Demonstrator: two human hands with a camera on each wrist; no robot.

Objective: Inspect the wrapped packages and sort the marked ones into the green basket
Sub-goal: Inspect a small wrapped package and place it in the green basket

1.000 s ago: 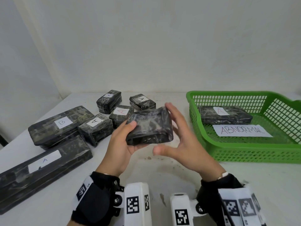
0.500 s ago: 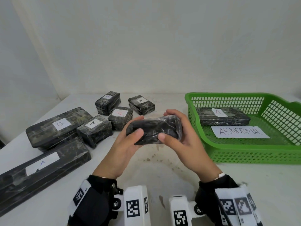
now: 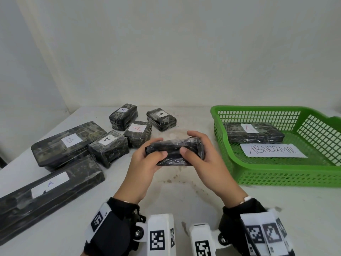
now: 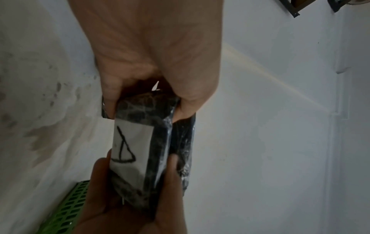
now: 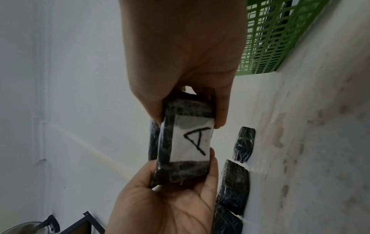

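Eight black film-wrapped packages show in the head view. Six lie on the white surface point(image 3: 184, 196) at left: a long package labelled A point(image 3: 46, 193), a flat package labelled B point(image 3: 68, 143) and four small blocks labelled A point(image 3: 137, 133) clustered behind them. A seventh, another A-labelled package point(image 3: 254, 133), lies inside the green plastic mesh basket point(image 3: 276, 174) at right, beside one white paper sheet reading ABNORMAL point(image 3: 273, 150).

The eighth, a small black wrapped package point(image 3: 175, 151), is held above the surface between the cluster and the basket. The left hand point(image 3: 144, 169) grips its left end, thumb on the near side, and the right hand point(image 3: 201, 163) grips its right end, fingers curled over the top; both grips are closed around it.

From the head it shows only plain dark film. The wrist views show its other face: a white label with a black hand-drawn letter point(image 5: 197, 139), apparently an A, though blur softens the strokes in the left wrist view point(image 4: 124, 148). The right wrist view also catches dark framed objects point(image 5: 80, 224) low against the wall.
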